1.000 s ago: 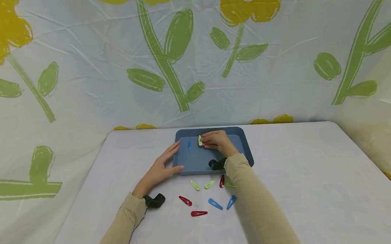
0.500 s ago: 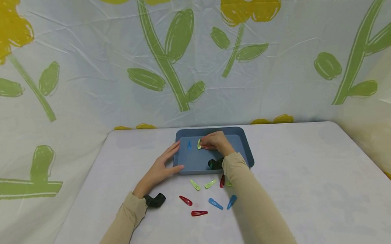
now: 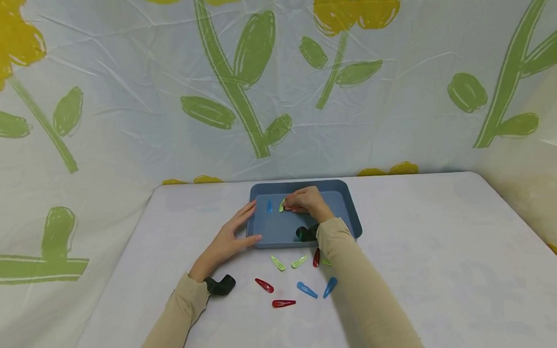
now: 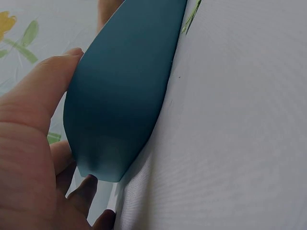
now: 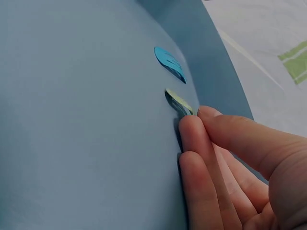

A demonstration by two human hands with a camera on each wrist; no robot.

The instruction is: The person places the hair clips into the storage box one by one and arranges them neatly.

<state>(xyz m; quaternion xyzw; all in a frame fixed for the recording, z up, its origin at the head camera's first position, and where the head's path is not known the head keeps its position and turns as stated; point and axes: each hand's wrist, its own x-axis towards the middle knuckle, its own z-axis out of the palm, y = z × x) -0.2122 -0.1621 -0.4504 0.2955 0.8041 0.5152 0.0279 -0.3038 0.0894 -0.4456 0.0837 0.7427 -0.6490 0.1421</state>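
My right hand [image 3: 310, 202] is over the blue-grey tray [image 3: 277, 233], pinching a light green snap hair clip [image 3: 282, 206] between thumb and fingertips. In the right wrist view, that green clip [image 5: 176, 99] is low against the tray floor, its far end showing beyond the fingers. Beside it a blue hair clip [image 5: 169, 63] lies on the tray, apart from the hand. My left hand [image 3: 230, 240] rests at the tray's left side with fingers spread, thumb toward the near corner. In the left wrist view, its thumb and fingers touch the tray's outer wall [image 4: 120, 91].
On the white table [image 3: 452, 249] in front of the tray lie loose hair clips: several green [image 3: 277, 263], red [image 3: 283, 303] and blue [image 3: 306, 290] ones. The right forearm partly covers one green clip [image 3: 327, 262]. A flowered curtain [image 3: 163, 138] hangs behind the table.
My right hand has moved slightly left and down, bringing the green clip closer to the blue one in the tray. The clip has tilted a little. My left hand stays in place.
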